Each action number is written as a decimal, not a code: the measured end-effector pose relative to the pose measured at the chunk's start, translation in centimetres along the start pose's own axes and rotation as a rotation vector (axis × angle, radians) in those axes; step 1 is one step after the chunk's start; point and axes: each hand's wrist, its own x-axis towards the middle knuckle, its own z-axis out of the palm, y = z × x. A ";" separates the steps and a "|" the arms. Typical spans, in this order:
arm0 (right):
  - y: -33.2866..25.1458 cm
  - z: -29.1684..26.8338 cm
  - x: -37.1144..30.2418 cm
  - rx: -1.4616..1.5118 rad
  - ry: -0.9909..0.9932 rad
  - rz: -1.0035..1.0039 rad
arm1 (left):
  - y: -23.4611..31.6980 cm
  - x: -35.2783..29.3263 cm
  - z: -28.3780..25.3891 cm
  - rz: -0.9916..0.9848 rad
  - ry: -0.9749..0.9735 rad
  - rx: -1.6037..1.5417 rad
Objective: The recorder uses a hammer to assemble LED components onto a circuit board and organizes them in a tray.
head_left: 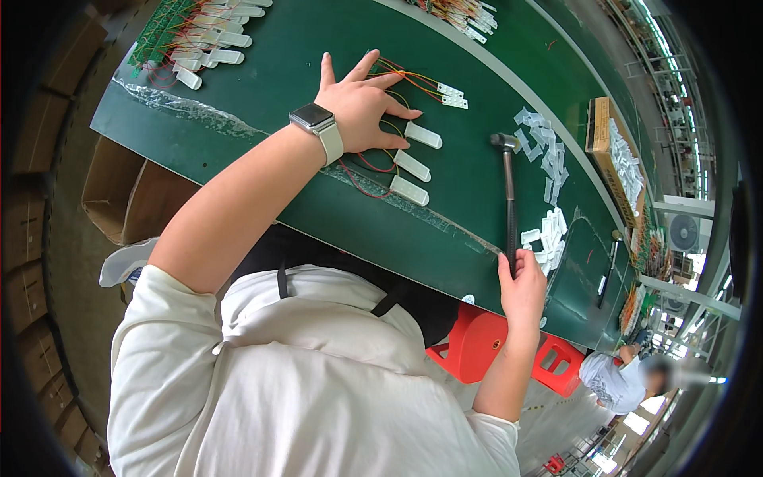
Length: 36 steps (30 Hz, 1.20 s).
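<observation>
My left hand, with a watch on its wrist, lies with fingers spread over thin red and yellow wires on the green tabletop. Just right of its fingers sit three white oblong plastic cases with wires running from them. Farther out, beyond its fingertips, lie small white boards on red and yellow wires. At the table's near edge my right hand is closed round the end of a hammer. The hammer's metal head rests or hovers over the table, pointing away from me; I cannot tell which.
Green circuit boards with wired white cases are heaped far left. Translucent pieces and white shells lie right of the hammer, by a cardboard box. Red stools stand below; a person sits beyond.
</observation>
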 end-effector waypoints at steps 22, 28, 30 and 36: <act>-8.3 3.6 -4.6 0.761 -0.078 -0.145 | -0.6 -0.1 0.4 -0.015 -0.013 0.055; -10.2 3.8 -3.8 0.453 -0.110 -0.144 | -0.4 -0.2 0.1 -0.032 -0.025 0.068; -9.7 3.8 -3.8 0.521 -0.097 -0.145 | -0.3 -0.1 0.3 -0.033 -0.023 0.059; -9.1 3.0 -4.3 0.618 0.069 -0.283 | -0.3 0.1 0.5 -0.028 -0.019 0.068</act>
